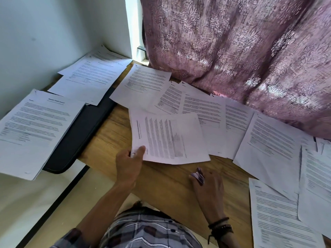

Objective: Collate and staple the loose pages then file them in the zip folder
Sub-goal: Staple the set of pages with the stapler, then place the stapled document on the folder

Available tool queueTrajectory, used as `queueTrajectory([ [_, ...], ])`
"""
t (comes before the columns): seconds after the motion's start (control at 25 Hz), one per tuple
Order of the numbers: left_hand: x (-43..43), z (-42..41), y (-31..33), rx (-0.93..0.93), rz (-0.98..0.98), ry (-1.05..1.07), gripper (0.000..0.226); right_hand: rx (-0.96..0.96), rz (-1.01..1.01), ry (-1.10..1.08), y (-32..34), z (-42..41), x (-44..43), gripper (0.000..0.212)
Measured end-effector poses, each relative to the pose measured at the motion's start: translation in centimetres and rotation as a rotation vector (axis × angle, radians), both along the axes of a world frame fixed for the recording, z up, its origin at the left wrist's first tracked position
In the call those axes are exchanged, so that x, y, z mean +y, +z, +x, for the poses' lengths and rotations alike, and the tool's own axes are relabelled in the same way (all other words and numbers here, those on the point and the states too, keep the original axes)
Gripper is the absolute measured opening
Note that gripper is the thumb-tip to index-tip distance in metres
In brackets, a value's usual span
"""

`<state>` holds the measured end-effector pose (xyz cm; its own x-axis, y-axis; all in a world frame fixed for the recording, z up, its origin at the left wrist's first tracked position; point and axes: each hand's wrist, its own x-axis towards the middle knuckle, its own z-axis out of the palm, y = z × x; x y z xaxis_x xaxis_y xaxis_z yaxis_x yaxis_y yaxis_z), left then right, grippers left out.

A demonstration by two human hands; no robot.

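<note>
My left hand point(128, 163) pinches the near left corner of a printed page point(170, 138), which is lifted slightly and turned sideways over the wooden table point(161, 179). My right hand point(208, 188) rests on the table with a small purple stapler point(198, 175) under its fingers. Several loose printed pages point(206, 111) lie fanned along the far side, and more pages point(279, 212) cover the right side. A black zip folder point(84, 133) lies at the table's left edge, partly covered by a stack of pages point(34, 129) and further sheets point(89, 81).
A purple patterned curtain point(241, 51) hangs down onto the far side of the table, touching the pages. A white wall point(44, 33) borders the left. Pale floor with a dark strip point(59, 194) shows beneath the table's left edge.
</note>
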<state>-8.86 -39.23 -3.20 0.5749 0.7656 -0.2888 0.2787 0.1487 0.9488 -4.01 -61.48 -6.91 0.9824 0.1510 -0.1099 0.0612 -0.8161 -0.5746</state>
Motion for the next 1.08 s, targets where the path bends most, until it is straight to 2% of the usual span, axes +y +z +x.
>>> queueTrajectory([
  [0.08,0.7,-0.1,1.3,-0.120,0.026,0.032,0.008,0.002,-0.023,0.028,-0.2,0.6,-0.4,0.026],
  [0.24,3.0,0.1,5.0,-0.340,-0.096,0.012,0.016,0.031,-0.066,0.070,0.3,2.1,-0.4,0.063],
  [0.36,4.9,0.5,7.6,-0.474,-0.196,-0.043,0.021,0.021,0.127,0.104,2.2,4.0,2.2,0.071],
  [0.48,6.7,0.9,9.8,-0.557,-0.242,-0.076,0.022,0.012,0.343,0.228,3.8,6.5,5.9,0.088],
  [0.56,8.3,0.9,10.8,-0.527,-0.176,-0.101,0.021,0.082,0.458,0.310,5.5,8.1,8.6,0.093],
  [0.6,9.2,0.7,11.2,-0.499,-0.127,-0.108,0.023,0.142,0.520,0.364,6.3,8.8,10.0,0.088],
  [0.72,12.5,0.2,12.2,-0.428,-0.052,-0.091,0.030,0.279,0.663,0.532,7.6,8.9,14.1,0.044],
  [0.8,16.0,-0.1,12.8,-0.341,0.042,-0.051,0.028,0.335,0.688,0.529,7.1,7.8,16.8,0.028],
  [0.96,25.3,-0.2,11.6,-0.055,0.411,-0.011,0.025,0.565,0.752,0.584,5.3,4.0,22.9,0.033],
  [1.08,31.4,-0.3,8.8,0.125,0.547,-0.055,0.039,0.662,0.660,0.633,3.8,0.7,28.1,0.034],
])
